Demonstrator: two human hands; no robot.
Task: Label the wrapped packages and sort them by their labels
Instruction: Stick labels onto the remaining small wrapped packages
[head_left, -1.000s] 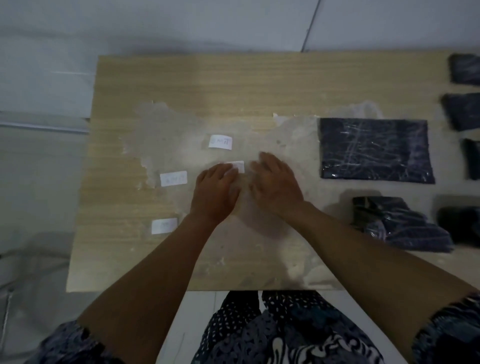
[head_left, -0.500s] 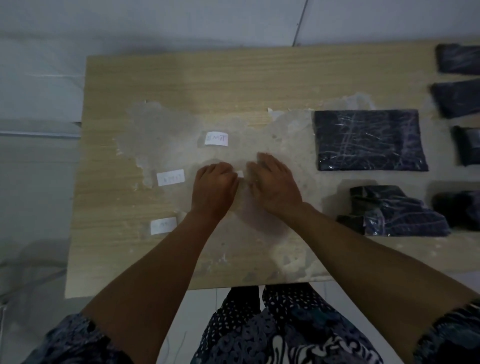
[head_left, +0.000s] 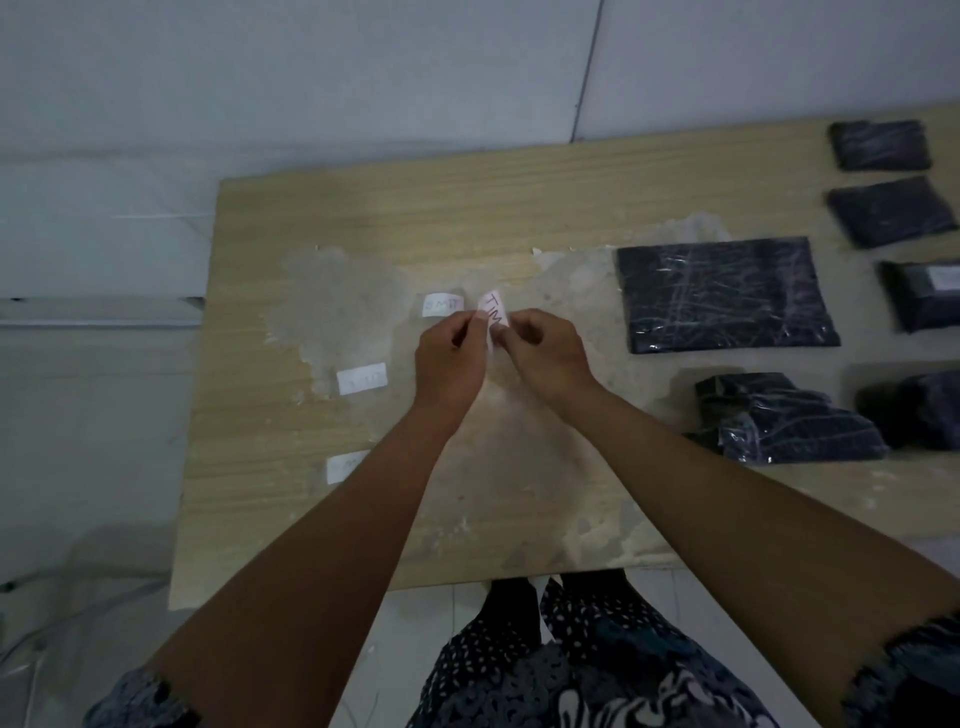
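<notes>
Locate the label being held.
In the head view, the label is mid-table, pinched between the left hand and right hand, just right of another label.

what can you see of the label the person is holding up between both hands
The held label is a small white paper strip with red handwritten letters, "TIM" readable before fingers cover the rest. It is lifted off the wooden table and tilted, its top leaning away. The left hand and right hand each pinch its lower part. Its lower edge curls slightly. Another label lies flat just left of it.
</notes>
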